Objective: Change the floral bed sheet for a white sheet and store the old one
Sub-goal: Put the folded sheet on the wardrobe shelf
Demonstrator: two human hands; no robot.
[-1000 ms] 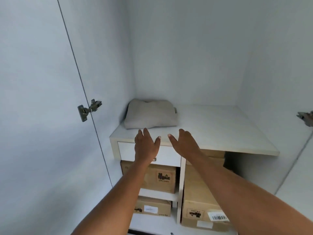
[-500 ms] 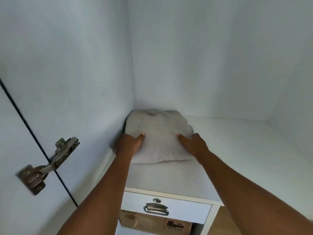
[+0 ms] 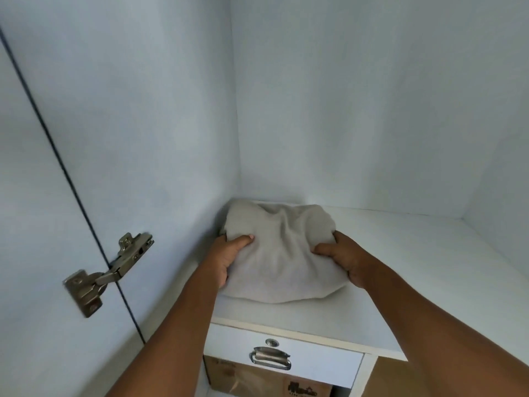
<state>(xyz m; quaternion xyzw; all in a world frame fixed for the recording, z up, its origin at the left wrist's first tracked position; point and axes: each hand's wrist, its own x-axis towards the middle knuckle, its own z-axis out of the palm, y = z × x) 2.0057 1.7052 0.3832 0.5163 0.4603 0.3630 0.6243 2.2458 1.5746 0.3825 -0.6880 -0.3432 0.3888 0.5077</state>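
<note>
folded white sheet (image 3: 282, 253) on wardrobe shelf (image 3: 400, 282) in back left corner, left hand (image 3: 226, 259) gripping its left side, right hand (image 3: 340, 256) gripping its right side, drawer (image 3: 309, 359) below

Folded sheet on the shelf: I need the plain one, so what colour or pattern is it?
The sheet is plain greyish-white, no pattern; best in the head view.

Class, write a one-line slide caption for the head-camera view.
Left hand and right hand grip the folded white sheet on a wardrobe shelf, above a small drawer.
</note>
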